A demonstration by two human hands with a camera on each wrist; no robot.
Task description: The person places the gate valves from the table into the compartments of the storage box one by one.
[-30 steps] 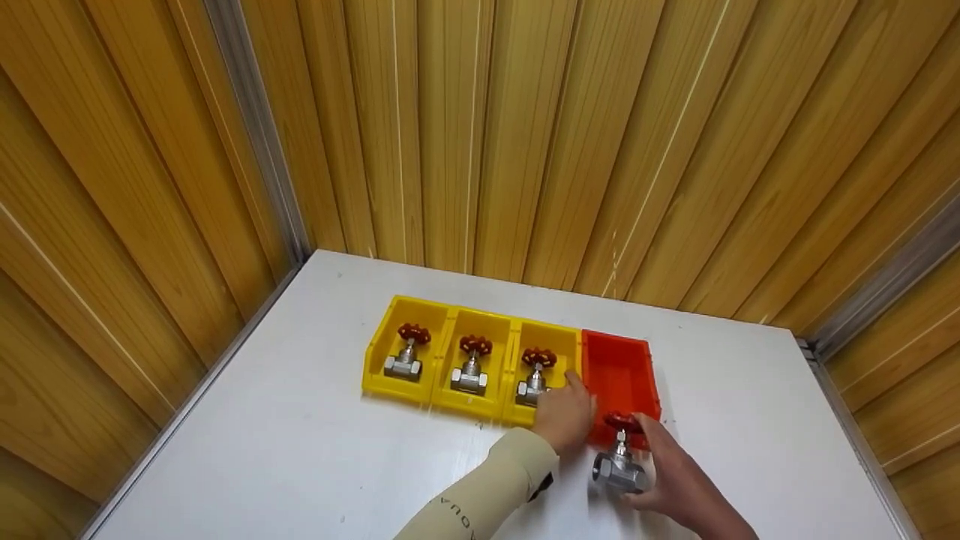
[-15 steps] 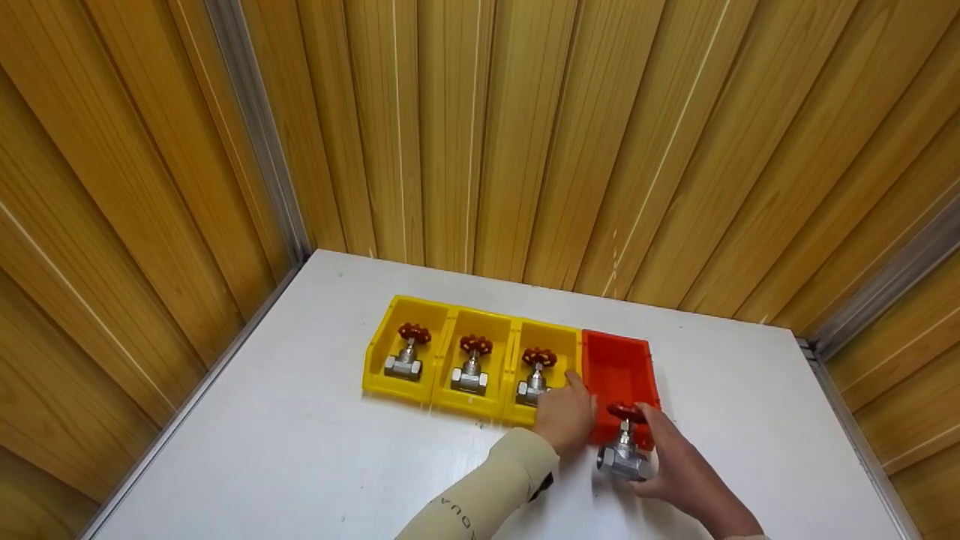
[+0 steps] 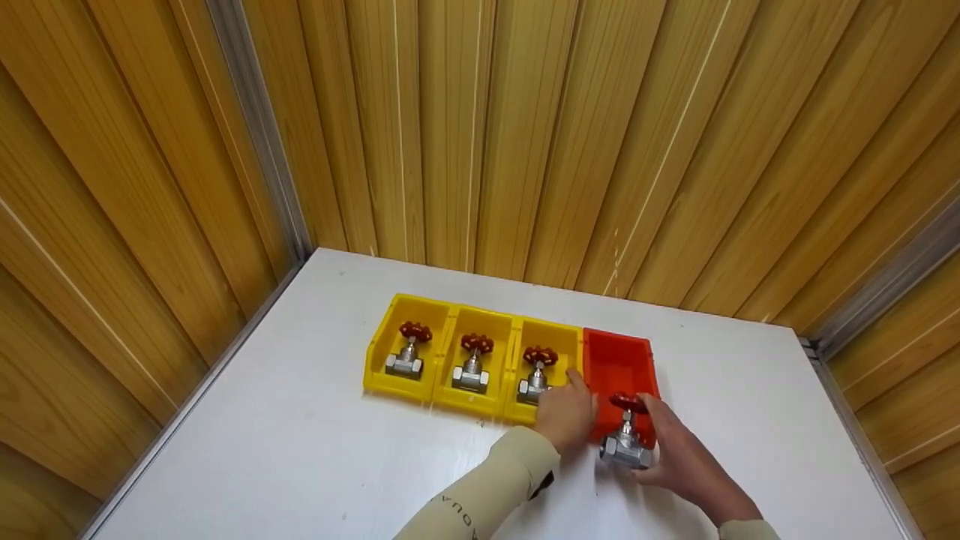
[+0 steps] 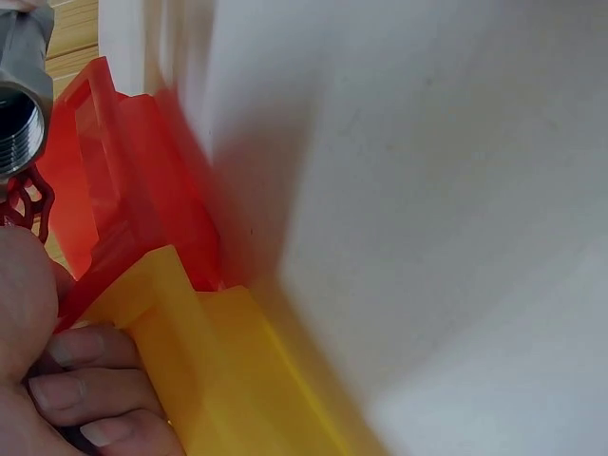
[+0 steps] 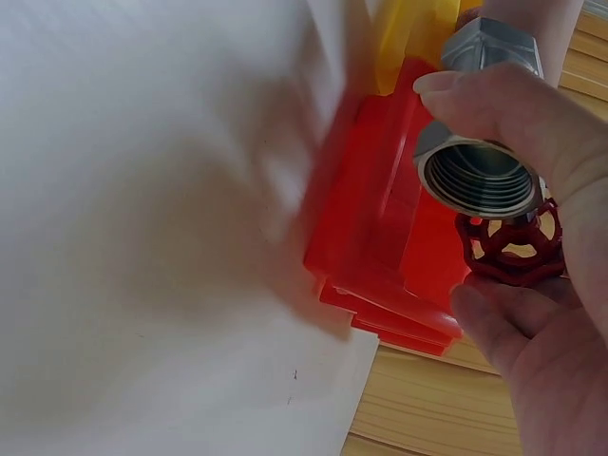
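My right hand (image 3: 675, 450) holds a gate valve (image 3: 627, 444) with a steel body and red handwheel. In the right wrist view the thumb lies on the steel body (image 5: 480, 176) and the fingers support the handwheel (image 5: 513, 249). The valve is upright over the front of the red bin (image 3: 619, 360), its threaded opening facing the camera. My left hand (image 3: 566, 416) grips the third yellow bin (image 3: 551, 331) at its side next to the red one, fingers curled at the wall in the left wrist view. It partly hides the gate valve (image 3: 532, 386) in that bin.
Two more yellow bins (image 3: 421, 304) (image 3: 484, 319) stand joined to the left, each with an upright gate valve (image 3: 405, 364) (image 3: 470, 375) inside. The row rests on a white table (image 3: 262, 420), with wood-patterned panels (image 3: 510, 135) behind and at both sides.
My right hand has carried the gate valve slightly away from me and up in the view, further over the red bin. The left hand stays at the yellow bin.
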